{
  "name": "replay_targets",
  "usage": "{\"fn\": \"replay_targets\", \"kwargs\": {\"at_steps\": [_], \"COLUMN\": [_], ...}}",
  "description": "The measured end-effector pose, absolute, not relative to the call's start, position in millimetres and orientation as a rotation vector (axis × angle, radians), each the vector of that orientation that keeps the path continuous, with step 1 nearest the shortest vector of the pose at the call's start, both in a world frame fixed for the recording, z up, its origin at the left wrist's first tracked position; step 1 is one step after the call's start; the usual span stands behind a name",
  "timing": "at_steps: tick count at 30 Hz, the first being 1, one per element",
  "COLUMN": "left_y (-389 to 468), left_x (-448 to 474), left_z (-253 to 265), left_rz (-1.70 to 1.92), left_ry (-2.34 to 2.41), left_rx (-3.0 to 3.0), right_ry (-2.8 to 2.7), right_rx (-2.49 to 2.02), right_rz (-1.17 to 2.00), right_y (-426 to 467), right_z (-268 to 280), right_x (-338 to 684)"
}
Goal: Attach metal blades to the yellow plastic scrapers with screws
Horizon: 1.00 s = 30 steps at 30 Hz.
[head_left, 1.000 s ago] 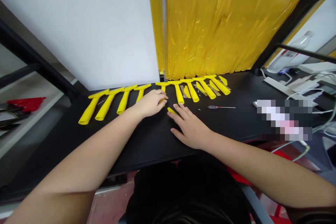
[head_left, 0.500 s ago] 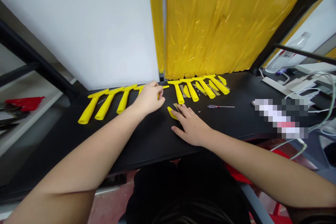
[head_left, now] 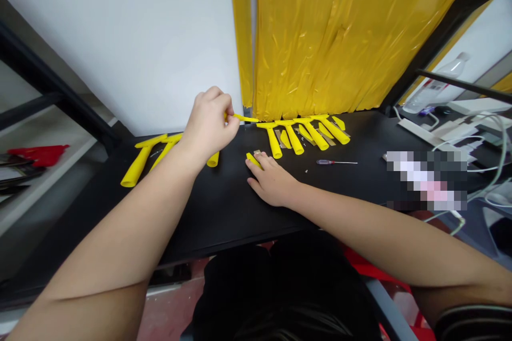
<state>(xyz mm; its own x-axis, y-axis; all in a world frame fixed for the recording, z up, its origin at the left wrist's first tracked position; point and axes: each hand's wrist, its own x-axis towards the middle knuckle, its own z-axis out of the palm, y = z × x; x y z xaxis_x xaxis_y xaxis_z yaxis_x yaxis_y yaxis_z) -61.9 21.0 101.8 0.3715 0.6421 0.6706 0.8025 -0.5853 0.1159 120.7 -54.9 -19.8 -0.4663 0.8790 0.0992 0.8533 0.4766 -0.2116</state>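
My left hand [head_left: 212, 120] is closed around a yellow T-shaped scraper handle [head_left: 246, 118], raised above the back of the table. Only part of its crossbar shows; the rest is behind my fingers. My right hand [head_left: 274, 178] lies flat with fingers stretched out, touching a small yellow cover plate [head_left: 253, 160] and a thin metal blade [head_left: 257, 154] on the tabletop. To the left, other yellow handles [head_left: 138, 165] lie in a row, partly covered by my left arm. On the right are several more handles [head_left: 295, 141] with yellow plates [head_left: 285, 139] and blades between them.
A small screwdriver [head_left: 336, 162] lies on the black table [head_left: 224, 213], with tiny screws [head_left: 306, 171] nearby. White cables and a power strip [head_left: 420, 128] occupy the right end beside a plastic bottle [head_left: 436, 82]. A white panel and yellow plastic sheeting [head_left: 320, 37] stand behind.
My left hand has risen and moved slightly left, lifting the scraper handle. My right hand has slid left and a little away from me, with the yellow plate and blade under its fingers.
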Motion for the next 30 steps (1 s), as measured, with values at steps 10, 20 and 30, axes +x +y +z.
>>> {"fn": "replay_targets", "kwargs": {"at_steps": [10,20,30], "left_y": [20.6,19.1,18.9], "left_x": [-64.0,-64.1,-66.4], "left_z": [103.1,104.0,106.2], "left_rz": [-1.029,-0.978,-1.031], "left_ry": [-1.301,-1.304,-1.288], "left_rx": [-2.411,-2.418,-2.395], "right_ry": [-2.338,-2.302,-2.352], "right_rx": [-1.778,-1.864,-1.665], "right_rz": [0.226,0.189,0.037], "right_y": [-2.1,2.6,-115.5], "right_z": [-15.6,-7.6,-14.2], "right_x": [77.9,69.6,160.7]}}
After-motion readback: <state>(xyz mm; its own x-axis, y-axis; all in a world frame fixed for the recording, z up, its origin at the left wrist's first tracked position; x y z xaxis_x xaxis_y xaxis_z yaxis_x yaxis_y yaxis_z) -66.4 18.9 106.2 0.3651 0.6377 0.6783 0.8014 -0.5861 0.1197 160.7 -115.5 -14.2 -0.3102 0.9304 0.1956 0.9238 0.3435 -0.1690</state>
